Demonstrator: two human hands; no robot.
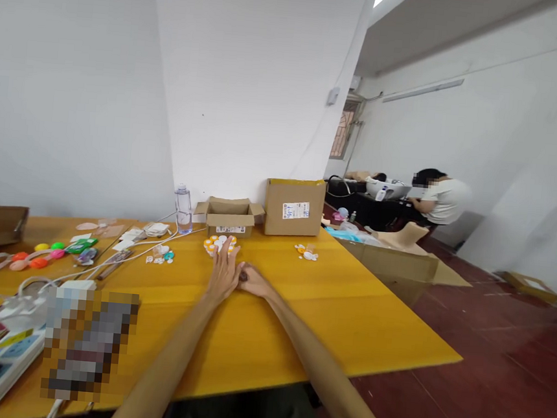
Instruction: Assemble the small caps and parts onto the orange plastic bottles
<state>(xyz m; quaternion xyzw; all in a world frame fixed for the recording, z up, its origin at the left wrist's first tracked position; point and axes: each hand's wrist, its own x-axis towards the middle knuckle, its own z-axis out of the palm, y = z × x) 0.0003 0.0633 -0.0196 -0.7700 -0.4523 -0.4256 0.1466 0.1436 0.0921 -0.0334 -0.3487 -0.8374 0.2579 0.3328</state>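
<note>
The left hand [223, 272] lies flat and open, fingers on the small orange and white caps [217, 243] near the far edge of the yellow surface [348, 306]. The right hand [251, 280] is curled shut beside it.

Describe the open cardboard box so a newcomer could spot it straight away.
On the yellow table, look to the far edge by the white wall. The open box sits there between a clear water bottle and a closed carton. It is lower than the carton, its flaps spread wide.
</note>
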